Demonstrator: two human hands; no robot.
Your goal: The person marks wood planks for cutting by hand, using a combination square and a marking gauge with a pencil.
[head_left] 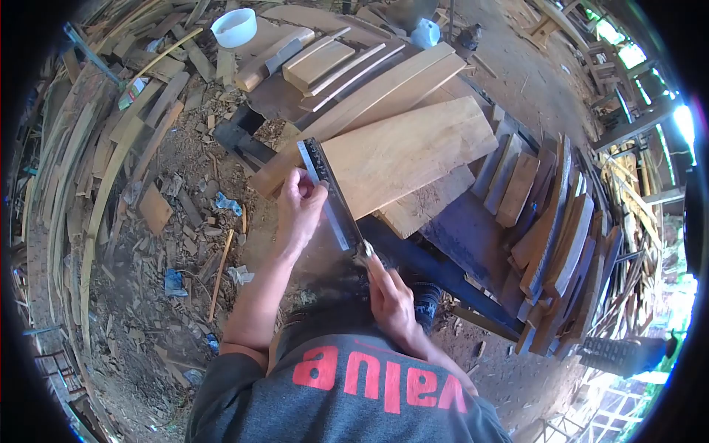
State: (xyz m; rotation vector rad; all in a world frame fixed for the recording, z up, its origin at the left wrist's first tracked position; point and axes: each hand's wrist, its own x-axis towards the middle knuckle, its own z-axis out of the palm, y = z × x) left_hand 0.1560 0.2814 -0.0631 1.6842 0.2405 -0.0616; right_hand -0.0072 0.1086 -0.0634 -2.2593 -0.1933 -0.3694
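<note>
A long, narrow flat metal strip (339, 223) slants across in front of me, pale along one edge and dark with small markings along the other. My left hand (301, 203) is closed, thumb and fingers pinching the pale edge near the upper part. Lower down, my right hand (391, 299) is closed round a light-coloured piece (365, 254) at the near end of the dark edge; I cannot tell whether that is a handle. Just beyond the strip lies a wide pale plank (413, 151), its left end right by the dark edge. Another board (428, 199) shows underneath it.
Long planks (384, 87) and shorter blocks (317, 65) lie behind on the bench. Curved wooden pieces (565, 244) stand stacked on the right. Timber strips (111, 184) cover the left side. A white bowl (234, 29) stands at the back; scraps litter the dirt floor.
</note>
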